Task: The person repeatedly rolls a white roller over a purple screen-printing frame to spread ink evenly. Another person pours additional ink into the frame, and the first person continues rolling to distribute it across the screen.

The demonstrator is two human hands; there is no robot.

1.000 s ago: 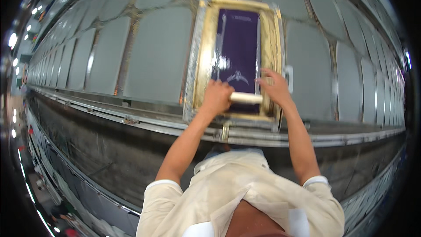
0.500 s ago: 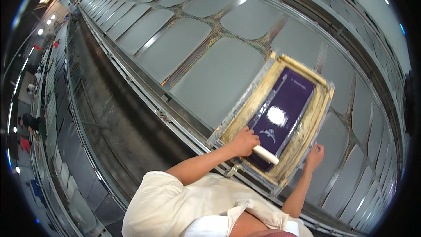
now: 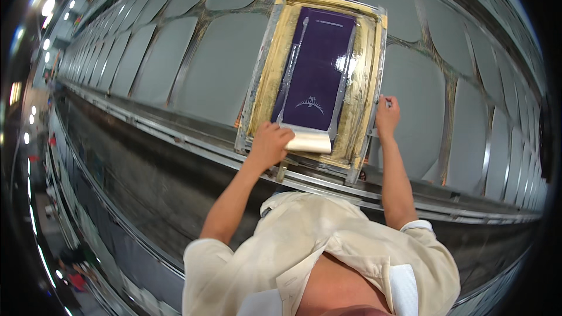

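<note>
A screen-printing frame with yellowed, ink-stained margins lies on the long printing table. Dark purple mesh or ink fills its middle, with a pale curved spiky motif near the close end. My left hand is closed around the left end of a pale squeegee, which lies crosswise at the near end of the purple area. At the frame's right outer edge, my right hand has its fingers curled in a pinch. What sits between those fingers is too small to make out.
Grey flat panels line the table in rows, with stained, coloured strips between them. A metal rail runs along the table's near edge, close to my body. Beyond a dark aisle at left stands another long table; a person in red is at lower left.
The view has turned, so the frame now stands nearly upright in it. The squeegee has gone from slanted to nearly crosswise, still in my left hand. My right hand stays by the frame's right edge.
</note>
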